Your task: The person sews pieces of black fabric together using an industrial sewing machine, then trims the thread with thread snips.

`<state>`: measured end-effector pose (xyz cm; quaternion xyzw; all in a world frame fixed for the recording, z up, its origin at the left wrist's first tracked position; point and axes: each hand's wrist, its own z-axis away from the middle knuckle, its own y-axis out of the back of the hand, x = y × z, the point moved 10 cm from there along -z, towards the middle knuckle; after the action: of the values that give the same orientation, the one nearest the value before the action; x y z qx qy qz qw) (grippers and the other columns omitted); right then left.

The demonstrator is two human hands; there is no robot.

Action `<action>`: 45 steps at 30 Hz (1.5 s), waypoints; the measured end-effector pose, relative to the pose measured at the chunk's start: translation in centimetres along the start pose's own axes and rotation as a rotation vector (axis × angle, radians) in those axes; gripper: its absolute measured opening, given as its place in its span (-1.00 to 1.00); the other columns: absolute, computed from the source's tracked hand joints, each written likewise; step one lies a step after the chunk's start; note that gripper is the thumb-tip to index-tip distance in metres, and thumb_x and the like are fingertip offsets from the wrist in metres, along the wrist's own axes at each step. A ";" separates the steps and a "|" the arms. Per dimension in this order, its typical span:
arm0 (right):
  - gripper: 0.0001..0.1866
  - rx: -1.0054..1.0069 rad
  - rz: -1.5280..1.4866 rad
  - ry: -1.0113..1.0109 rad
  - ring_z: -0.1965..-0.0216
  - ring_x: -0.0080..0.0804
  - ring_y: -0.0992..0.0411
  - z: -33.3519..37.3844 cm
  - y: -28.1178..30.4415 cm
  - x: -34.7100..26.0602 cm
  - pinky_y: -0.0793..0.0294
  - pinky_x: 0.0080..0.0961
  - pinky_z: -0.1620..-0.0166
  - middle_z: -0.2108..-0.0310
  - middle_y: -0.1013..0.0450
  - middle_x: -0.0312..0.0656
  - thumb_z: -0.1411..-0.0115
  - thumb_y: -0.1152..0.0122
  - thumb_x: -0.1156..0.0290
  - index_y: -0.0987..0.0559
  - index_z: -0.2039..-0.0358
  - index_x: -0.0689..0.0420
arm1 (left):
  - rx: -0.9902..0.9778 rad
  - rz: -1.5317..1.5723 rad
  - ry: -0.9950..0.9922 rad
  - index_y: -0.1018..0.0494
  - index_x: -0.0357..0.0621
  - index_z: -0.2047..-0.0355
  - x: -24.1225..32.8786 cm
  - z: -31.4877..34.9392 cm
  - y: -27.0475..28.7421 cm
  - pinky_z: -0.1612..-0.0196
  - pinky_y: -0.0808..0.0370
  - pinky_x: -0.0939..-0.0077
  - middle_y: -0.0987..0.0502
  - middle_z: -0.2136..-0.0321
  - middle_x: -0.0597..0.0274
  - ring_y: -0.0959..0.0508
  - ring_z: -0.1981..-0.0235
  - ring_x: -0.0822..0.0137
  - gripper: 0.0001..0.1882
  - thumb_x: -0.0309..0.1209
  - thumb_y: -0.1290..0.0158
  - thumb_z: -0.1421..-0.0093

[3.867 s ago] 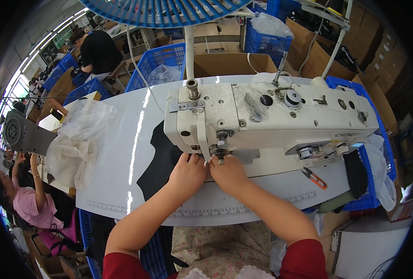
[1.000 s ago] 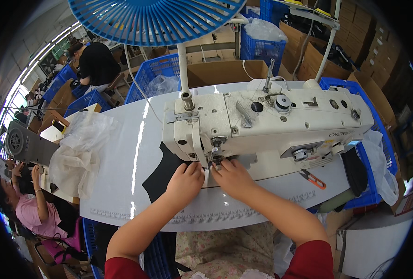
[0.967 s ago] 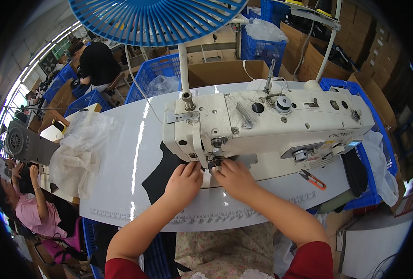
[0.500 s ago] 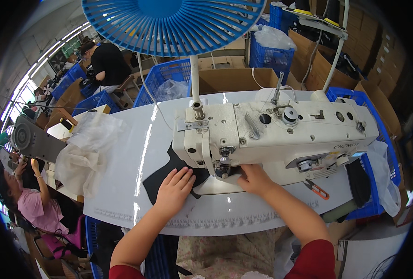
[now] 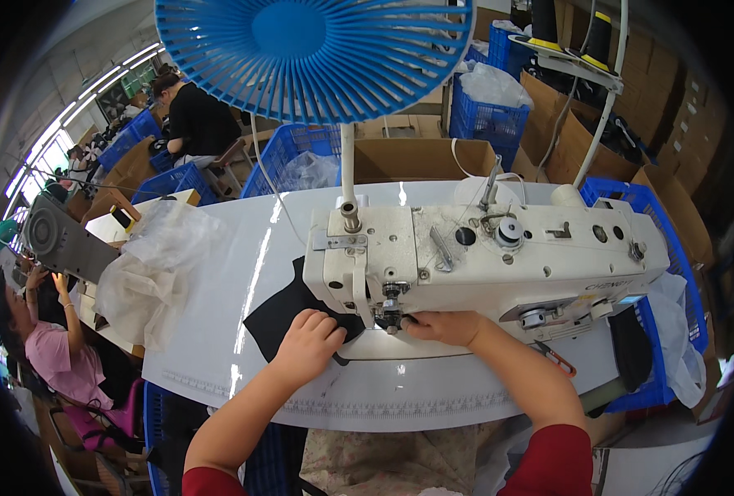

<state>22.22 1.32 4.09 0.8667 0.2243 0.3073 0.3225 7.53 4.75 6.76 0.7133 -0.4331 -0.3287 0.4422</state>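
Note:
A white sewing machine stands on the pale table, and a flat black fabric piece runs under its head. My left hand is on the fabric's near edge, left of the needle area, with the fingers bent and drawn together on the cloth. Close to the presser foot, my right hand has its fingers closed in a pinch at the cloth; the fingertips are partly hidden by the machine. Thread snips with orange handles lie right of my right hand, partly behind my forearm.
A blue fan rises on a post behind the machine. Crumpled clear plastic lies at the table's left, beside another machine's grey motor. A blue crate stands at right. Two people sit at left, one in pink.
My left hand's fingers have gone from spread flat to bent and drawn in. My right hand has shifted left, nearer the needle area. The view has tilted slightly.

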 end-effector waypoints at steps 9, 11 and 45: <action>-0.84 -0.089 -0.226 -0.061 0.24 -0.35 -0.44 -0.8 -0.9 0.0 -0.49 -0.45 0.15 0.36 -0.43 -0.33 -0.04 -0.11 0.39 -0.53 0.34 0.11 | -0.120 0.005 0.009 -0.49 -0.12 0.28 0.2 0.0 -2.0 0.10 -0.32 0.33 -0.43 0.31 0.30 -0.41 0.21 0.25 -0.73 -0.43 0.00 0.05; -0.83 -0.154 -0.199 -0.082 0.23 -0.33 -0.44 -1.3 -0.7 -0.3 -0.47 -0.47 0.13 0.33 -0.41 -0.27 -0.03 -0.08 0.41 -0.52 0.35 0.17 | -0.163 0.001 -0.017 -0.49 -0.10 0.29 0.2 0.0 -2.4 0.12 -0.32 0.35 -0.43 0.31 0.31 -0.41 0.22 0.26 -0.74 -0.42 -0.01 0.06; -0.86 -0.310 -0.387 -0.207 0.02 -0.34 -0.37 -2.1 -1.7 -2.5 -0.42 -0.40 0.02 0.22 -0.45 -0.30 -0.04 -0.08 0.42 -0.51 0.36 0.12 | -0.250 -0.090 -0.351 -0.48 -0.24 0.38 3.9 -1.4 -3.3 0.22 -0.42 0.50 -0.47 0.44 0.31 -0.47 0.27 0.33 -0.80 -0.41 -0.04 0.03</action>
<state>18.70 1.96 3.19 0.7748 0.3020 0.1804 0.5253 11.42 2.50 3.94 0.6033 -0.4271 -0.5184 0.4300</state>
